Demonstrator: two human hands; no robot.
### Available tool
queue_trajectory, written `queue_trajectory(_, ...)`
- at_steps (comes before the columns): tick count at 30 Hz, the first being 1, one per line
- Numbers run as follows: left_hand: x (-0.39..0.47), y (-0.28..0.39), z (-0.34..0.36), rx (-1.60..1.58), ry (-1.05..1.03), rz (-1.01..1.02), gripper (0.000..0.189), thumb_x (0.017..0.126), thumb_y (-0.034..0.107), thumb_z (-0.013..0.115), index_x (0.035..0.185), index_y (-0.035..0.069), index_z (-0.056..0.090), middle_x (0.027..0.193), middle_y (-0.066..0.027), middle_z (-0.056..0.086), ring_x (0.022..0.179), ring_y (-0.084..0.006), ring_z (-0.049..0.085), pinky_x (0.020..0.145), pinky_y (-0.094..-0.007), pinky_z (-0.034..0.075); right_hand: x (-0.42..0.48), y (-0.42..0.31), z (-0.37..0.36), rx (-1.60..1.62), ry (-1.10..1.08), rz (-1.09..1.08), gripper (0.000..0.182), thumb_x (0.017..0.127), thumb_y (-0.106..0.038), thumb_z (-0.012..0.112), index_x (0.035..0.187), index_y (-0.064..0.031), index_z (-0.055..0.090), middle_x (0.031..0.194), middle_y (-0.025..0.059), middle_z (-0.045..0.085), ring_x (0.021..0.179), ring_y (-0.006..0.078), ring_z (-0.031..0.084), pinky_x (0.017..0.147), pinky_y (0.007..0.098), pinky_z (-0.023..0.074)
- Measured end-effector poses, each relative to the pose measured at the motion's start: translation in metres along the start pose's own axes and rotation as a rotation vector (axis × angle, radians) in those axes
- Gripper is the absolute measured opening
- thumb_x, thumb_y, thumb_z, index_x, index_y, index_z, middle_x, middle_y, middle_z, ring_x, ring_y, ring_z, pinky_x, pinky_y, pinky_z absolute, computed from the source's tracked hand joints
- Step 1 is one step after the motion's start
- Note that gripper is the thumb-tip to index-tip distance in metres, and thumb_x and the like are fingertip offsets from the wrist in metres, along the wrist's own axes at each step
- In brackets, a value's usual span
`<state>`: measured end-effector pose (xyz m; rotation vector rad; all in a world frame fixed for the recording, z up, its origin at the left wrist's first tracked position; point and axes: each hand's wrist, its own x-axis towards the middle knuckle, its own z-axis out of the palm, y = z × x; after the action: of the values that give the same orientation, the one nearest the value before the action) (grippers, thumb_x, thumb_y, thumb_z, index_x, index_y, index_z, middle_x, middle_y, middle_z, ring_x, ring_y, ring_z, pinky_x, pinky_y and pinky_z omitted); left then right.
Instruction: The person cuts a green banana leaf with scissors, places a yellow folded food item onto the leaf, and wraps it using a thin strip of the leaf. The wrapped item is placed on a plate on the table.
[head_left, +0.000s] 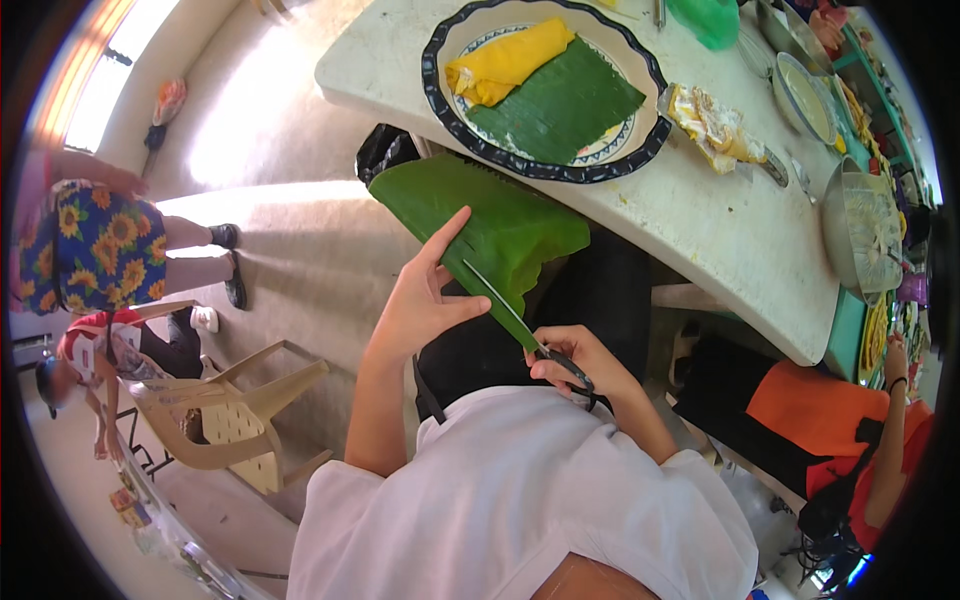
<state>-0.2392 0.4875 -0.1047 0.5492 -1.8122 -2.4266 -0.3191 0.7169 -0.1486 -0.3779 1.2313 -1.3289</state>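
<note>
A large piece of green banana leaf (495, 210) is held over the lap beside the table. My left hand (431, 292) grips its lower left edge, thumb and forefinger spread over the leaf. In my right hand (574, 360) is a pair of scissors (566, 367) with dark handles, one blade lying along the leaf's narrow lower end. On the table above, a ruffled pie dish (546, 174) with a dark blue rim holds a yellow rolled wrap (510, 61) and a cut rectangle of banana leaf (562, 101). Right of the dish lies a knife (775, 168) under cream-smeared yellow scraps (712, 127).
The white table (720, 247) also bears a whisk (754, 52), a bowl of pale batter (806, 97) and a large metal bowl (862, 225). A plastic chair (240, 420) stands at left. People are at both sides; a black bag (384, 154) hangs near the table edge.
</note>
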Motion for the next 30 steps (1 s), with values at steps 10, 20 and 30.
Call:
queue_trajectory(10,0.006,0.008,0.010,-0.040,-0.063,-0.029,0.097,0.069,-0.011,0.077,0.151,0.001,0.028,0.147,-0.0085,0.040,0.129,-0.0200,0.045,0.103,-0.0330,0.045,-0.001,-0.003,-0.008,-0.059,0.007,-0.052,0.031,0.085,-0.031,0.077,0.088,-0.0026,0.065,0.050,-0.0040,0.049,0.040,0.0034,0.044,0.040,0.0222,0.0331)
queue_trajectory(20,0.008,0.009,0.013,-0.023,-0.109,-0.015,0.098,0.069,-0.012,0.077,0.152,0.004,0.027,0.148,-0.0081,0.038,0.126,-0.0187,0.047,0.095,-0.0330,0.053,0.000,-0.010,-0.008,-0.038,0.007,-0.095,0.028,0.086,-0.028,0.075,0.086,-0.0030,0.062,0.051,-0.0035,0.049,0.040,0.0038,0.044,0.040,0.0218,0.0331)
queue_trajectory(30,0.002,0.003,0.016,-0.099,-0.076,0.016,0.107,0.067,-0.013,0.078,0.154,0.005,0.019,0.151,-0.0092,0.033,0.132,-0.0216,0.042,0.097,-0.0333,0.051,-0.002,-0.005,-0.002,-0.012,0.026,-0.088,0.025,0.085,-0.024,0.076,0.084,-0.0034,0.062,0.053,-0.0032,0.051,0.040,0.0035,0.043,0.040,0.0216,0.0316)
